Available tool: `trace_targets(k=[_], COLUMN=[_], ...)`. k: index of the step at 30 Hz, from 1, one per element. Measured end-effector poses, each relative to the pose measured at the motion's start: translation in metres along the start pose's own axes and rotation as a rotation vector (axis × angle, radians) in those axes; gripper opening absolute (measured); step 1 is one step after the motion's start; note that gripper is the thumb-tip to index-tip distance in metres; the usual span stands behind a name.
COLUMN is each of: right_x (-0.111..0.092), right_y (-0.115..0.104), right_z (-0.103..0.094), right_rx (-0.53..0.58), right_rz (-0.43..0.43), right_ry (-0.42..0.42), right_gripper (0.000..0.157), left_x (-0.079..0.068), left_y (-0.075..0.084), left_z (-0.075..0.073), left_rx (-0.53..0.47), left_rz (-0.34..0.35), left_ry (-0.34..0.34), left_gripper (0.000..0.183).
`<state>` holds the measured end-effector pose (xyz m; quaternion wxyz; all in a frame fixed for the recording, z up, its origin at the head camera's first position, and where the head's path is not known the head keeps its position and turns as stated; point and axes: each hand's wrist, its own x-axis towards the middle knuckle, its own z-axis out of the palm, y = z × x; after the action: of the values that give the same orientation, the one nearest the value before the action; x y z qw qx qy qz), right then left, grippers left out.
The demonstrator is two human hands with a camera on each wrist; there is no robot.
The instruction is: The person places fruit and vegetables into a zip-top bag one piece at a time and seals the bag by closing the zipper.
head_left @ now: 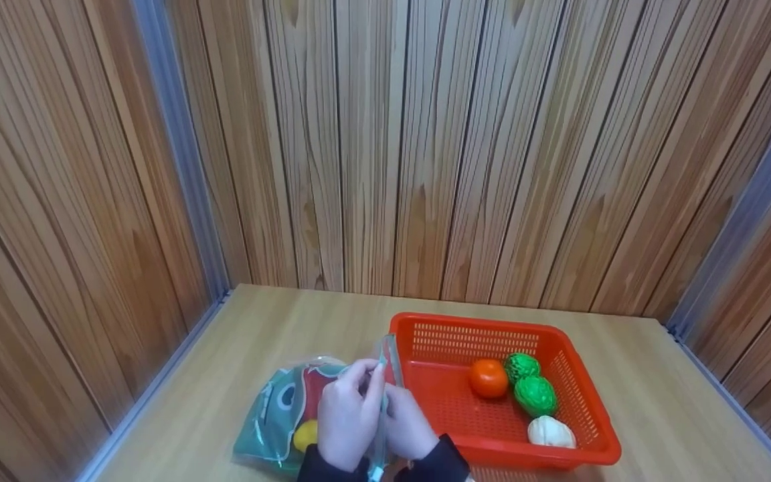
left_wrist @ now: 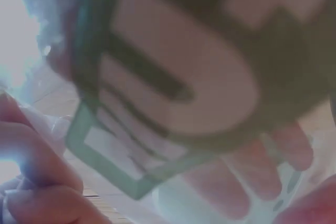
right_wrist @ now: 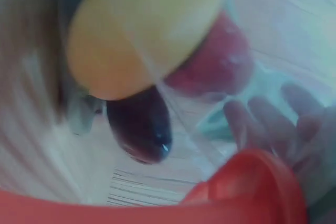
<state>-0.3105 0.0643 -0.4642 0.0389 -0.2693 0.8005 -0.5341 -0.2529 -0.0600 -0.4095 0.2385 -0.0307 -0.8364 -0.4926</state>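
A see-through zip bag point(head_left: 268, 408) with a green and red cartoon print lies bulging on the table, its opening edge raised towards the right. My left hand point(head_left: 349, 415) pinches that edge between thumb and forefinger. Just behind the zip strip, my right hand point(head_left: 409, 422) grips the same edge, partly hidden by the plastic. Through the clear side, the right wrist view shows a yellow oval fruit point(right_wrist: 147, 30), a red round piece point(right_wrist: 218, 61) and a dark purple piece point(right_wrist: 142, 124). Printed green plastic point(left_wrist: 210, 77) fills most of the left wrist view, with fingers point(left_wrist: 252, 169) showing through it.
Right of the hands stands a red plastic basket point(head_left: 439, 445), close beside the bag. In it are an orange-red tomato-like piece point(head_left: 488, 378), two green textured pieces point(head_left: 535, 395) and a white ribbed piece point(head_left: 551, 432). Wood-patterned walls point(head_left: 372, 147) enclose the table.
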Motion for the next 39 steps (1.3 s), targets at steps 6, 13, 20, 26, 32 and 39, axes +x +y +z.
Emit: trace_targets(k=[6,13,20,26,32,39], right_x=[-0.001,0.0,0.017,0.03,0.032,0.032], right_y=[-0.009,-0.019,-0.014,0.014,0.041,0.051], right_z=[-0.015,-0.047,-0.09,-0.116,-0.132,-0.134], right_rx=[0.02,0.033,-0.067,-0.466,-0.823,-0.865], right_rz=[-0.024,-0.023,0.015,0.233,0.425,0.499], right_ry=[0.073,0.214,0.376,0.344,0.224,0.092], right_gripper=[0.025,0.017,0.016,0.023,0.027,0.01], left_x=[0.001,0.0,0.0,0.0,0.001,0.0], left_y=[-0.001,0.0,0.001,0.001,0.001,0.001], left_z=[0.0,0.0,0.0,0.001,0.002,0.002], left_rx=[-0.008,-0.039,-0.087,-0.071,-0.071,-0.071], left_rz=[-0.008,-0.019,-0.048,-0.066,-0.087,-0.087], left_ry=[-0.02,-0.031,-0.04,-0.035,-0.05,-0.051], left_gripper=[0.02,0.019,0.023,0.02,0.019,0.019])
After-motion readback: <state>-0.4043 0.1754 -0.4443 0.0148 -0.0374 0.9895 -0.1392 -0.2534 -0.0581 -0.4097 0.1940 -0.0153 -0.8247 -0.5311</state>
